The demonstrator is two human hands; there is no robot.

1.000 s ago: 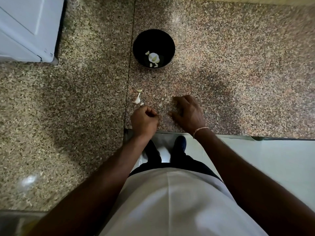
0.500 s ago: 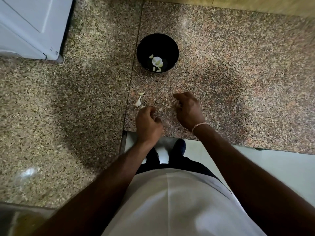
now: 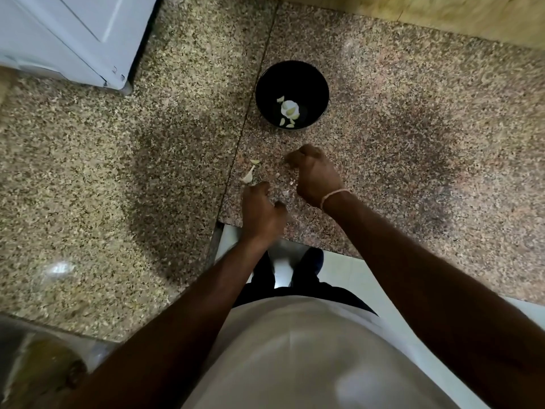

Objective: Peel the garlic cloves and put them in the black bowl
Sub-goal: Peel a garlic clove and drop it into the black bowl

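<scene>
The black bowl stands on the granite counter ahead of me, with a few peeled garlic cloves inside. My right hand hovers just short of the bowl, its fingertips pinched together on something small that its fingers hide. My left hand sits nearer the counter edge, curled into a loose fist with nothing visible in it. A garlic clove with its skin and a small pale piece lie on the counter left of my hands. Tiny scraps lie between the hands.
A white appliance stands at the back left of the speckled counter. The counter's front edge steps in beside my body, with white floor below. A blurred glass object shows at the bottom left.
My right hand has lifted off the counter and moved forward toward the bowl, fingertips now pinched. The left hand stays a fist near the counter edge.
</scene>
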